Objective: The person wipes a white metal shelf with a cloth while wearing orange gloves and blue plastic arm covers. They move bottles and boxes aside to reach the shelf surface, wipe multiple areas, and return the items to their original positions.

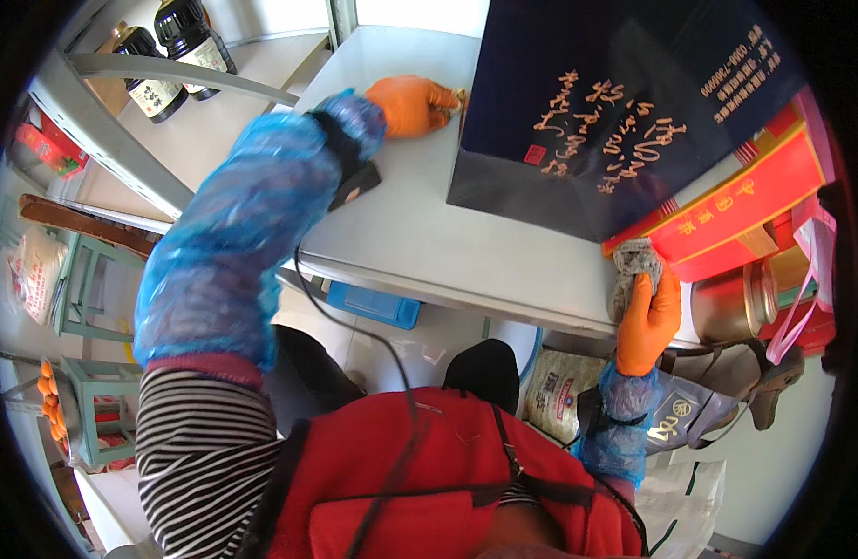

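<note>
My left hand (pixel 409 106), in an orange rubber glove, reaches over the grey shelf board (pixel 373 216) to the side of a large dark blue carton (pixel 576 105). Its curled fingertips meet a small yellowish piece (pixel 460 98) at the carton's edge; whether they grip it is unclear. The carton stands on the board and bears gold writing. At the board's front right corner, my right hand (pixel 649 321), gloved alike, holds a crumpled grey cloth (pixel 637 262) against the edge, beside a red and gold box (pixel 736 202). Blue plastic sleeves (pixel 226 230) cover both forearms.
Two dark sauce bottles (pixel 149 84) stand on the neighbouring shelf, behind a grey metal upright (pixel 107 133). A metallic jar (pixel 729 300) sits right of the cloth. Below are a blue plastic lid or bin (pixel 373 304) and bags (pixel 562 391). Green stools (pixel 100 398) stand at left.
</note>
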A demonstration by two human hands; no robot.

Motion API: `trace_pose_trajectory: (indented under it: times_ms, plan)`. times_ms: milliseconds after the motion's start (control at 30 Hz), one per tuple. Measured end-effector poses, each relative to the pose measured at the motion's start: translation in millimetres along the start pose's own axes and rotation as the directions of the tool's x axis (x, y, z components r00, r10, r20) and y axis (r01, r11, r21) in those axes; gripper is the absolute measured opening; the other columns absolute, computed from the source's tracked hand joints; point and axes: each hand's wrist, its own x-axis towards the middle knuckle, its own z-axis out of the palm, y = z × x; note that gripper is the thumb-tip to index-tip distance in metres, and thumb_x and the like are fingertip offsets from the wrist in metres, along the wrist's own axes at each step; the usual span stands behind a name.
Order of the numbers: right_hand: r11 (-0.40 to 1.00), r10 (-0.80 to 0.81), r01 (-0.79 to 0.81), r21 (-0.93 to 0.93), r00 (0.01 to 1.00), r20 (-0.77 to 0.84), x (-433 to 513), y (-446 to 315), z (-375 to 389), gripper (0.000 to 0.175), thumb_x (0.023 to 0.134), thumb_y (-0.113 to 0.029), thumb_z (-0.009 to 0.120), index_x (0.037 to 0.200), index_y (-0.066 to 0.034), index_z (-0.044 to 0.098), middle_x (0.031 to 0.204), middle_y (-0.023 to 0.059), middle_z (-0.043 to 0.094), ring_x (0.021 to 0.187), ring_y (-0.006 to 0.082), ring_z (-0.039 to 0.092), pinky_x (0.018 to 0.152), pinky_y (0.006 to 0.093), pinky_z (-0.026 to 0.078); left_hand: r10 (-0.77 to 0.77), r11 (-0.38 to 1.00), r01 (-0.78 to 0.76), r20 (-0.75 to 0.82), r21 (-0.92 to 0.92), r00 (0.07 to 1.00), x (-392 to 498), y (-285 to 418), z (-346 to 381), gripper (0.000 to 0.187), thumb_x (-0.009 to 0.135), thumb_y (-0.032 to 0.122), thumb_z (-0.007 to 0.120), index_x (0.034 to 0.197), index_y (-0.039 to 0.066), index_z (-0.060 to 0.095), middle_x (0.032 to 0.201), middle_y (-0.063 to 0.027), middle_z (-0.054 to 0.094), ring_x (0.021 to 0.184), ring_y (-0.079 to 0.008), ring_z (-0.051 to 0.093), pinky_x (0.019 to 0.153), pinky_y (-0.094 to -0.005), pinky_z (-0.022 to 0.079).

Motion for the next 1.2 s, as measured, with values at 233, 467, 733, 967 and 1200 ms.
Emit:
trace_pose_trajectory:
  times_ms: [233, 467, 733, 967, 1200]
  plan:
    - [1.000, -0.016, 0.016, -0.013, 1.000, -0.014, -2.7, 3.2, 0.4, 0.030, 0.096, -0.005, 0.061, 0.123, 0.0039, 0.068, 0.114, 0.0181, 0.071, 0.103, 0.0295, 0.067, 0.094, 0.0374, 0.051, 0.426, 0.885, -0.433, -0.079, -0.168, 0.901, -155.3, 46.1, -13.9, 0.039, 0.086, 0.008, 0.072, 0.125, 0.006, 0.071, 0.136, -0.0159, 0.064, 0.133, -0.0366, 0.055, 0.111, -0.0484, 0.044]
    - [0.999, -0.046, 0.046, -0.025, 0.999, 0.004, -6.1, 5.2, -1.2, 0.032, 0.095, -0.003, 0.059, 0.125, 0.0052, 0.066, 0.116, 0.0202, 0.071, 0.106, 0.0313, 0.067, 0.095, 0.0389, 0.051, 0.356, 0.848, -0.309, 0.032, -0.430, 0.934, -224.8, 38.2, -47.7, 0.044, 0.083, 0.007, 0.076, 0.126, 0.004, 0.069, 0.140, -0.0178, 0.061, 0.129, -0.0407, 0.056, 0.113, -0.0479, 0.042]
    - [1.000, 0.030, -0.030, -0.001, 0.999, 0.020, -7.6, 5.3, -2.4, 0.033, 0.093, -0.001, 0.057, 0.125, 0.0055, 0.066, 0.117, 0.0196, 0.069, 0.106, 0.0313, 0.066, 0.096, 0.0387, 0.050, -0.268, 0.952, 0.289, -0.182, 0.098, 0.946, -224.1, 2.2, -29.1, 0.039, 0.094, 0.012, 0.064, 0.129, -0.003, 0.060, 0.147, -0.0242, 0.052, 0.137, -0.0458, 0.045, 0.115, -0.0508, 0.038]
    - [0.999, 0.042, -0.042, -0.016, 0.999, 0.016, -8.7, 4.9, -2.6, 0.035, 0.091, 0.000, 0.056, 0.124, 0.0059, 0.066, 0.119, 0.0193, 0.068, 0.108, 0.0321, 0.065, 0.099, 0.0392, 0.048, -0.352, 0.936, 0.352, -0.031, -0.003, 0.935, -111.4, -38.5, -27.1, 0.036, 0.097, 0.020, 0.060, 0.124, -0.003, 0.062, 0.134, -0.0241, 0.060, 0.119, -0.0429, 0.058, 0.105, -0.0441, 0.047]
    - [0.999, 0.031, -0.032, 0.021, 0.999, 0.024, -9.0, 1.6, -6.1, 0.036, 0.090, -0.001, 0.054, 0.124, 0.0071, 0.065, 0.119, 0.0197, 0.068, 0.109, 0.0323, 0.064, 0.101, 0.0396, 0.047, -0.530, 0.846, 0.527, 0.020, 0.073, 0.848, -13.7, -79.0, -34.4, 0.045, 0.101, 0.033, 0.057, 0.134, 0.003, 0.063, 0.129, -0.0206, 0.066, 0.120, -0.0374, 0.062, 0.105, -0.0422, 0.047]
